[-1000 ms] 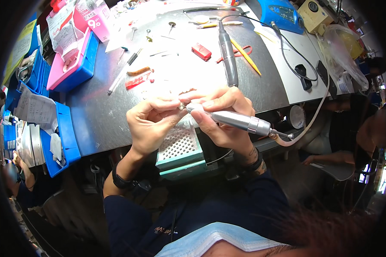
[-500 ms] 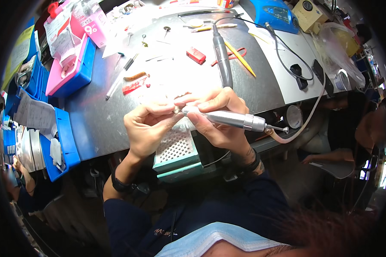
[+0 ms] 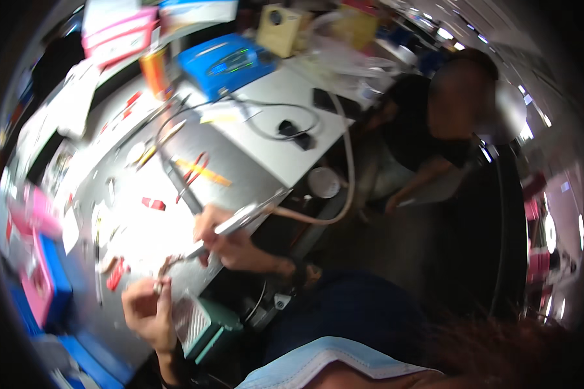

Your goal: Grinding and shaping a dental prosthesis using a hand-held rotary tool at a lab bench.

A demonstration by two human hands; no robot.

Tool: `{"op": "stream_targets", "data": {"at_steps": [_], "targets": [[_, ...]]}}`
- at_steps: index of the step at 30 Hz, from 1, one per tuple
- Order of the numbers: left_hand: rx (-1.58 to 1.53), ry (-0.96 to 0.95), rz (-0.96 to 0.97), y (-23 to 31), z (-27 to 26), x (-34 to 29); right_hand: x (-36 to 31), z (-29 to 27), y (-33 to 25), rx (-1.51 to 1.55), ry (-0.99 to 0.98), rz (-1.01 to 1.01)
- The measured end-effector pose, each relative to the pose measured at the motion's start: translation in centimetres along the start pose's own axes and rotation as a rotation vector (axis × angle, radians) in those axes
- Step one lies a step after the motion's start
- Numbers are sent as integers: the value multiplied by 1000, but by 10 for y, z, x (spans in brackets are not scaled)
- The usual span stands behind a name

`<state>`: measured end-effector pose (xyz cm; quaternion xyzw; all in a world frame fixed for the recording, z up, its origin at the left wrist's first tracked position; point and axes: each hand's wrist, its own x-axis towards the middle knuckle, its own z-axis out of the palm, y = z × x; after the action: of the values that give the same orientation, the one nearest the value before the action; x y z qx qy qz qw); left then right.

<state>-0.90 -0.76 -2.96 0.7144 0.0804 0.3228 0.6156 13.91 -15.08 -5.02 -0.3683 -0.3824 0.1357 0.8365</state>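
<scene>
My right hand (image 3: 237, 249) is wrapped round a silver rotary handpiece (image 3: 243, 217), whose pale air hose (image 3: 298, 217) trails off to the right. At the lower left, my left hand (image 3: 146, 314) pinches a small pale piece (image 3: 158, 286) between thumb and fingers; blur hides what it is. The hands are apart. Between them lies a blurred brownish item (image 3: 169, 262) near the bench edge. Just beyond my right hand is a dark slim handpiece (image 3: 178, 178) on a black cord. Below the hands, a green perforated box (image 3: 207, 324) sits at the bench edge.
A blue control unit (image 3: 224, 61) stands at the back, beside an orange can (image 3: 154, 74). Red-handled pliers (image 3: 194, 172), a red block (image 3: 153, 203) and a red packet (image 3: 116, 273) lie on the metal bench. Blue and pink bins (image 3: 52, 279) stand left. Another person (image 3: 428, 123) sits at the right.
The view has swung to the right and blurred. My hands, together before, are now apart; the right has drawn the silver handpiece away from the left, which keeps its pinch.
</scene>
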Motion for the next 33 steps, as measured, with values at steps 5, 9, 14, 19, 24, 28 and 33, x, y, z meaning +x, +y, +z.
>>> {"op": "stream_targets", "data": {"at_steps": [5, 9, 14, 19, 24, 28, 33], "targets": [[32, 71, -90, -20, -30, -3, 1, 4, -2, 71, -44, 84], [81, 72, -81, -12, -23, 6, 5, 4, -31, -127, -3, 169], [77, -32, -134, -6, 25, 6, 1, -9, -46, -224, 64, 71], [125, -5, -174, -2, 43, 13, 5, 22, -19, -223, -19, -43], [112, -99, -235, -21, 131, 13, -40, -31, -26, -357, 138, -89], [155, -82, -270, -32, 166, 27, -38, -75, -39, -258, 120, -39], [205, -42, -315, -43, 196, 45, -32, -134, -54, -172, 112, 11]]}}
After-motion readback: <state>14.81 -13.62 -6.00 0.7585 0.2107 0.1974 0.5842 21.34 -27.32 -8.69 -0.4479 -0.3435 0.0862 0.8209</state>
